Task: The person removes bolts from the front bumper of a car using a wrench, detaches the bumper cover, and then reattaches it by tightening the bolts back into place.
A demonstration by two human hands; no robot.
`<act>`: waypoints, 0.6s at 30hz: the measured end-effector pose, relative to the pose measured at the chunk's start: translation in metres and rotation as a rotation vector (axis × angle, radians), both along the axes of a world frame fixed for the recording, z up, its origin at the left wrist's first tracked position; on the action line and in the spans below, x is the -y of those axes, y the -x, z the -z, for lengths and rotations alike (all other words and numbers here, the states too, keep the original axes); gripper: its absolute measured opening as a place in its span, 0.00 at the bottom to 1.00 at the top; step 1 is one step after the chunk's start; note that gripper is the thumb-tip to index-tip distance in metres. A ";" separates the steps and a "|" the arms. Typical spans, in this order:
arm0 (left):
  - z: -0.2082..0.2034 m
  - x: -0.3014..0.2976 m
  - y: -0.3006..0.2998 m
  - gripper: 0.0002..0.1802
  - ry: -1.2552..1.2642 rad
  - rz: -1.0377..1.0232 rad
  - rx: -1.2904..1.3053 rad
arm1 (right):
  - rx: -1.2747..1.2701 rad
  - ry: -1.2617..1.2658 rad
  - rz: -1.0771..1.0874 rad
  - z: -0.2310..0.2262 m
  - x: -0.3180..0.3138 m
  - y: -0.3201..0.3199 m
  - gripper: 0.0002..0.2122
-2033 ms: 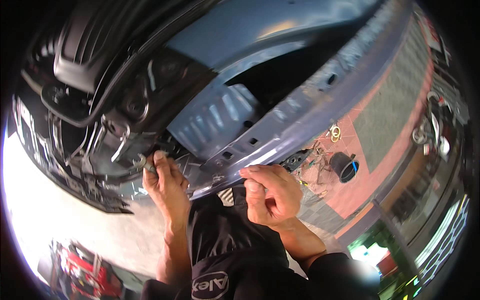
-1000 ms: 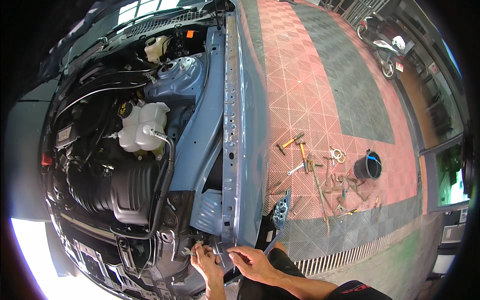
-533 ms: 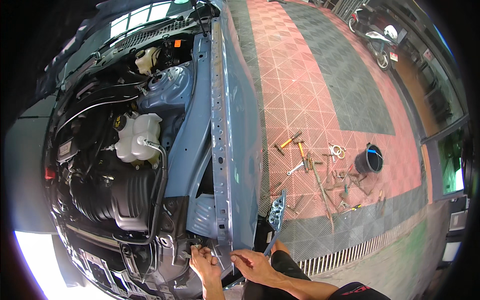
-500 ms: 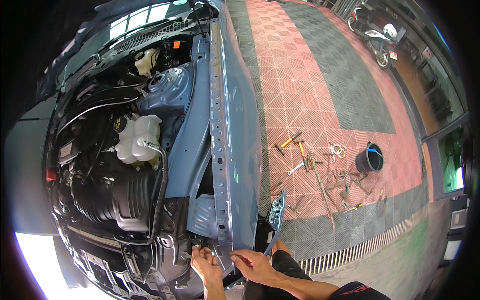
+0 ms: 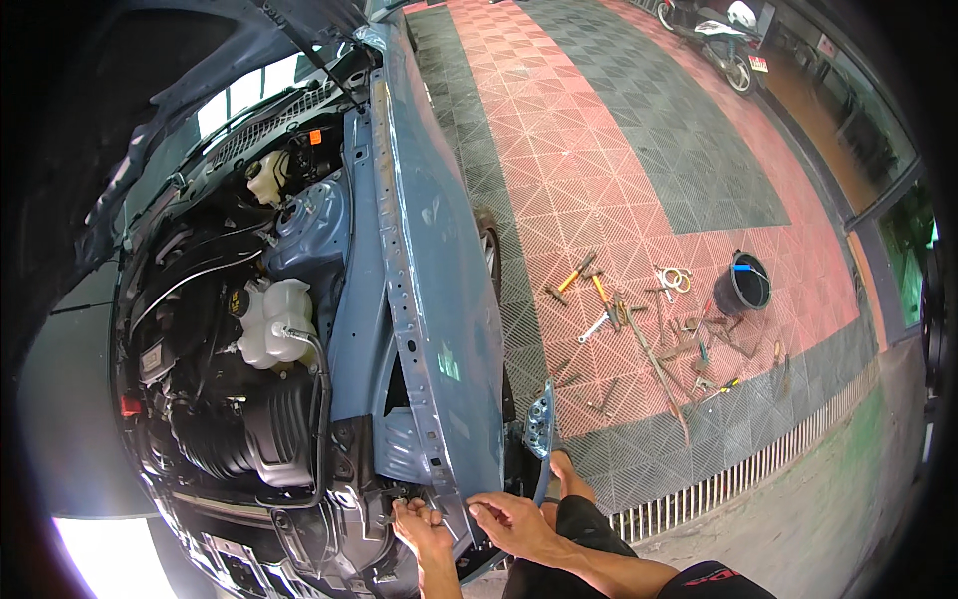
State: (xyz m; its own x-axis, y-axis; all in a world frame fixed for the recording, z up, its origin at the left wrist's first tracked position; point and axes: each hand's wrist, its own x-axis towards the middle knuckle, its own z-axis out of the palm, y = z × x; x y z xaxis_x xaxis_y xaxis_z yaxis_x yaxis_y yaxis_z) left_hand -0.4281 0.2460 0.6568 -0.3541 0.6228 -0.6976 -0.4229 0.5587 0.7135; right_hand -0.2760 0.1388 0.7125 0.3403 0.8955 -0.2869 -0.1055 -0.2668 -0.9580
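Note:
My left hand [image 5: 421,524] is closed at the front corner of the engine bay, beside the dark headlight-area bracket [image 5: 349,494]. Its fingertips press together on something too small to make out. My right hand [image 5: 511,521] rests at the front end of the blue fender [image 5: 454,369], thumb and index finger bent together at the edge; anything between them is hidden. Just right of the fender, a loose-looking blue metal piece with holes [image 5: 540,424] stands upright near my leg. A pale coolant tank [image 5: 274,321] and a black ribbed air intake [image 5: 269,439] lie farther inside the bay.
The raised hood [image 5: 200,60] hangs over the far left. Hammers [image 5: 574,275], a wrench [image 5: 593,327], a long bar [image 5: 654,374] and several other tools lie on the red and grey tiles, near a black bucket [image 5: 741,288]. A motorcycle [image 5: 723,45] is parked far right.
The view has turned, so more of the hood shows and the car's side sits farther left. Both hands stay at the same front corner, the right one slightly shifted along the fender edge.

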 end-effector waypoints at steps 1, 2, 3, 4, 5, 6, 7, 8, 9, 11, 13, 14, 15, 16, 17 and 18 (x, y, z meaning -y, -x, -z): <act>0.011 -0.002 0.009 0.16 0.002 0.023 -0.007 | 0.006 -0.006 0.025 -0.001 0.001 -0.002 0.12; 0.011 -0.003 0.012 0.16 0.007 0.042 -0.017 | 0.009 -0.009 0.047 0.000 0.003 -0.003 0.12; 0.012 -0.004 0.015 0.15 0.021 0.065 -0.025 | 0.012 -0.012 0.067 0.002 0.005 -0.004 0.12; 0.012 -0.005 0.017 0.15 0.036 0.085 -0.034 | 0.025 -0.015 0.072 0.003 0.006 -0.005 0.12; 0.011 -0.006 0.017 0.15 0.051 0.105 -0.040 | 0.041 -0.018 0.076 0.005 0.005 -0.007 0.12; 0.010 -0.004 0.018 0.14 0.047 0.100 -0.018 | 0.057 -0.020 0.078 0.007 0.005 -0.008 0.12; 0.009 -0.002 0.018 0.14 0.033 0.058 -0.008 | 0.048 -0.029 0.078 0.009 0.005 -0.005 0.12; 0.004 0.001 0.011 0.13 0.019 0.014 0.008 | 0.045 -0.038 0.075 0.010 0.003 -0.004 0.13; 0.000 0.003 0.004 0.13 0.005 -0.032 0.023 | 0.040 -0.047 0.071 0.010 0.001 -0.002 0.13; -0.003 0.005 -0.002 0.13 -0.013 -0.044 -0.023 | -0.110 0.063 -0.047 0.000 -0.004 0.001 0.14; 0.000 0.002 0.003 0.15 0.011 0.011 -0.044 | -0.190 0.109 -0.146 -0.005 -0.014 0.008 0.15; 0.005 -0.001 0.003 0.14 -0.013 0.001 -0.041 | -0.189 0.097 -0.183 -0.003 -0.022 0.014 0.15; 0.013 -0.002 0.005 0.13 -0.031 -0.014 -0.045 | -0.195 0.092 -0.225 -0.010 -0.029 0.019 0.16; 0.020 -0.004 0.007 0.13 -0.049 -0.031 -0.050 | -0.179 0.156 -0.318 -0.018 -0.039 0.018 0.16; 0.022 0.001 0.006 0.12 -0.058 -0.045 -0.052 | -0.125 0.108 -0.302 -0.013 -0.044 0.025 0.16; 0.009 0.005 -0.002 0.13 -0.078 -0.007 -0.075 | -0.068 0.056 -0.291 0.000 -0.053 0.031 0.16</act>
